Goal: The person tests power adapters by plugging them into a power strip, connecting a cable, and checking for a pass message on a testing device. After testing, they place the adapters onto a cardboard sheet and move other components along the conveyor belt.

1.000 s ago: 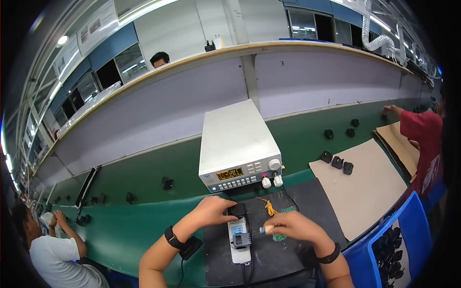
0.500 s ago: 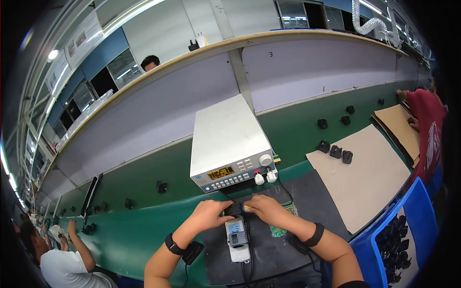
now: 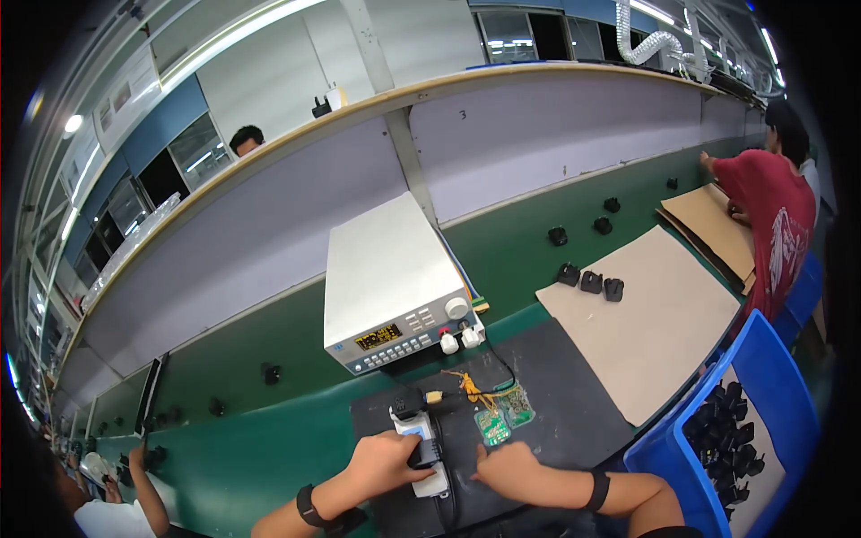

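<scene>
Since the earlier frame your right hand (image 3: 508, 464) has dropped from the green circuit board (image 3: 503, 414) to lie flat, open, on the black mat (image 3: 574, 394), while your left hand (image 3: 387, 459) keeps its grip closed around the white fixture (image 3: 421, 439) on the surface (image 3: 269, 448).

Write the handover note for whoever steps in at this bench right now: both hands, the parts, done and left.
Left hand: resting on the white socket fixture, with a black adapter plugged at its far end.
Right hand: flat on the black mat, just below the green circuit board.
Bench instrument is lit, leads running to the boards.
Done: three adapters on the cardboard sheet.
Left: more adapters in the blue bin.
</scene>
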Available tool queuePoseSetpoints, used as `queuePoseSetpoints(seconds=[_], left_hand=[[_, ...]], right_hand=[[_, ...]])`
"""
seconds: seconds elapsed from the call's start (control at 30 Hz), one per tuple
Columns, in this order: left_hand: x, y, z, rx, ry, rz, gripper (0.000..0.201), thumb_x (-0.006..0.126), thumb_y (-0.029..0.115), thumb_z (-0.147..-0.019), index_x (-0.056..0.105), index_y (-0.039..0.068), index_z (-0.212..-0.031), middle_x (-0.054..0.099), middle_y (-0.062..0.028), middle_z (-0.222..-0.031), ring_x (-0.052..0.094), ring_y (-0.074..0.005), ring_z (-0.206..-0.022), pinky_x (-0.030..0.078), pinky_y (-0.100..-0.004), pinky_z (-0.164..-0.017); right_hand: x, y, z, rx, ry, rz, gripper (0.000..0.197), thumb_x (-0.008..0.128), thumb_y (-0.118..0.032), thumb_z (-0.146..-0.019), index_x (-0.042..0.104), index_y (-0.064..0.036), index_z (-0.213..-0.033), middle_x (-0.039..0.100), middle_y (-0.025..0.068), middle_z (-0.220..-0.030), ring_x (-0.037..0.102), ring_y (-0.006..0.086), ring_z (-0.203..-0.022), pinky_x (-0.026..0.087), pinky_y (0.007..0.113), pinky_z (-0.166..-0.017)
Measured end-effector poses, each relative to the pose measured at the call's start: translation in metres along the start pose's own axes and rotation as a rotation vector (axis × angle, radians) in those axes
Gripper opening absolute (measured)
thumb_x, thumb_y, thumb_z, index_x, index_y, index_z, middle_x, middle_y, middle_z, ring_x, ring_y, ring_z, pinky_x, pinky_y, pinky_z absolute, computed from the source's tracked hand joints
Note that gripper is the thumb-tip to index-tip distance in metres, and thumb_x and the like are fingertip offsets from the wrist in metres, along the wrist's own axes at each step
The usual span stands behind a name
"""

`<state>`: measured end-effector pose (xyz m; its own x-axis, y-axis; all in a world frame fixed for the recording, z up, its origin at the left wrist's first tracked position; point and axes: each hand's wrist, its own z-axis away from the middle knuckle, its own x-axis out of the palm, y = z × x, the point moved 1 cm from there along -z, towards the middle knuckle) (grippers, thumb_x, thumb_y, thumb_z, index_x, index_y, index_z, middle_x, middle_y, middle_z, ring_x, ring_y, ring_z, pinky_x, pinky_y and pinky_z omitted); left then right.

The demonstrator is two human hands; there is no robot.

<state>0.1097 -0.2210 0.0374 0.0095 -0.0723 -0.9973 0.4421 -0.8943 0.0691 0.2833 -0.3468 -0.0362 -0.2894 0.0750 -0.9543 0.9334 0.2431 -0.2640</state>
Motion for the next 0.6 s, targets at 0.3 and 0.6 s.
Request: queuePoseSetpoints(seconds=[0.3,0.6], left_hand=[[-0.070,-0.082,0.007,-0.447,0.314,0.001,0.041,0.078,0.036,-0.058,0.067,0.007,-0.085,0.066,-0.0099,-0.073,0.064,-0.0272,-0.065,0.051,-0.0371,-0.062],[0.072,-0.311,0.015,-0.874,0.327,-0.192,0.089,0.082,0.048,-0.053,0.051,0.006,-0.125,0.052,-0.0168,-0.128,0.047,-0.0334,-0.120,0.042,-0.0457,-0.095]], right_hand=[[-0.068,0.040,-0.012,0.224,-0.339,-0.244,0.034,0.060,-0.039,-0.080,0.069,-0.0067,-0.086,0.065,0.0167,-0.073,0.064,0.0337,-0.072,0.051,0.044,-0.066],[-0.070,0.307,-0.115,0.894,0.482,0.478,0.026,0.060,-0.014,-0.076,0.064,-0.0104,-0.102,0.057,0.0116,-0.112,0.047,0.0280,-0.118,0.019,0.066,-0.102]])
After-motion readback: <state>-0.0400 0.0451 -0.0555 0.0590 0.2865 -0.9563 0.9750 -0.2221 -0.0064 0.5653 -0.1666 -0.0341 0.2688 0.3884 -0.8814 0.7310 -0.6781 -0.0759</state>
